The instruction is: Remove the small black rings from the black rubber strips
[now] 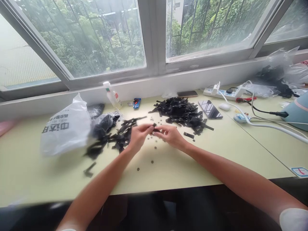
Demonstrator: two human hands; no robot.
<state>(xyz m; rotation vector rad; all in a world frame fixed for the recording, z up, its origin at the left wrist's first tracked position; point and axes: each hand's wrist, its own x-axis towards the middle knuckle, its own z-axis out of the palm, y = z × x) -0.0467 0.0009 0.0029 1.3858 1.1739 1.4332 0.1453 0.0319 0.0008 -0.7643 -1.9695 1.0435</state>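
Black, flat little strips lie everywhere on the pale yellow-green table [216, 154] under the window. From the head view, the person's left hand [139, 136] and right hand [171, 134] meet at the middle of the tabletop, fingertips nearly touching. Both hands pinch the same small black strip piece [156, 129], thumb and forefinger of each narrowed onto its ends; it sits just above the table surface, between the two heaps.

Just left of the left hand spreads a loose scatter of black strips [115, 138], running back toward a dark clear plastic bag [104, 123]. Farther left stands a white plastic carrier bag with dark printed lettering [66, 128]. Behind the right hand rises a bigger heap of black strips [183, 112]. Tiny dark round rings [152, 162] dot the table near the wrists.

Along the back edge lean a small white squeeze bottle [112, 95] and a blue wrapper [136, 103]. To the right lie a dark smartphone face up [210, 109], a second phone with a bronze back [187, 93], a white power strip [223, 93] with white cables trailing off, and a crumpled clear bag of black material [279, 75].
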